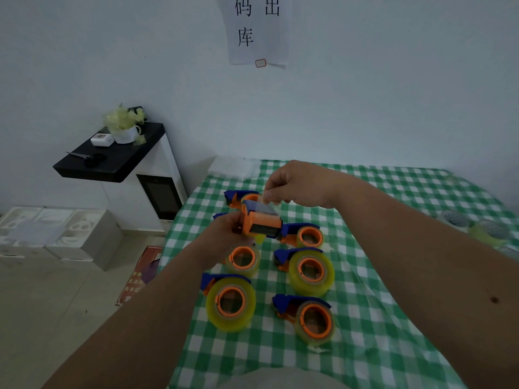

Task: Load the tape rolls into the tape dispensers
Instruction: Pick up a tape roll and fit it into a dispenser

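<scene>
Two bare hands work above a table (393, 318) covered in green-and-white check cloth.

Left hand (224, 237): fingers curled round an orange-and-blue tape dispenser (262, 223), held up off the cloth near the table's left side.

Right hand (297, 183): thumb and fingers pinching the clear tape end (266, 202) just above the held dispenser's blue top.

Loaded dispensers lying on the cloth, each with a yellowish tape roll on an orange hub:
- near left (230, 301), blue guard at its upper left;
- near right (311, 318);
- middle right (310, 270);
- middle left (243, 261), partly hidden by the left wrist;
- behind it to the right (306, 235), just beside the held dispenser;
- far one (241, 196), partly hidden by the held dispenser.

Other items:
- paper sign (258, 29) with printed characters, on the wall;
- black shelf (112, 158) at left, carrying scissors (87, 157), a small white box (102, 139) and a white cup (126, 133) with pale crumpled material;
- white foam trays (42, 228) on the floor at left.
</scene>
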